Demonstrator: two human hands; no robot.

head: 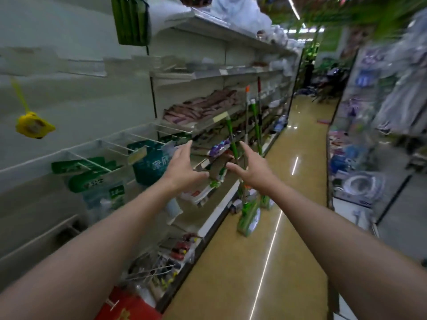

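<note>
A green-handled mop (232, 139) stands tilted against the front edge of the left shelving (221, 116), its pole showing in the gap between the two hands and its wrapped green head (248, 215) resting on the floor (254, 262) just beside the white edge of the lowest shelf. The left hand (182, 169) and the right hand (251, 172) are both stretched forward with fingers spread wide, palms facing each other, holding nothing; blur keeps me from telling whether either touches the pole. More mops (256, 125) lean against the same edge just behind the first. Left of the left hand, a teal bag (152, 165) sits at the shelf front among white wire dividers (111, 146), and folded pinkish cloths (203, 107) lie on the shelf above. A yellow item (32, 125) hangs at the far left, and a red package (124, 306) sits at the bottom edge. The glossy floor runs as a bare strip between the left shelving and the crowded right racks (369, 158), with clutter at its far end.
</note>
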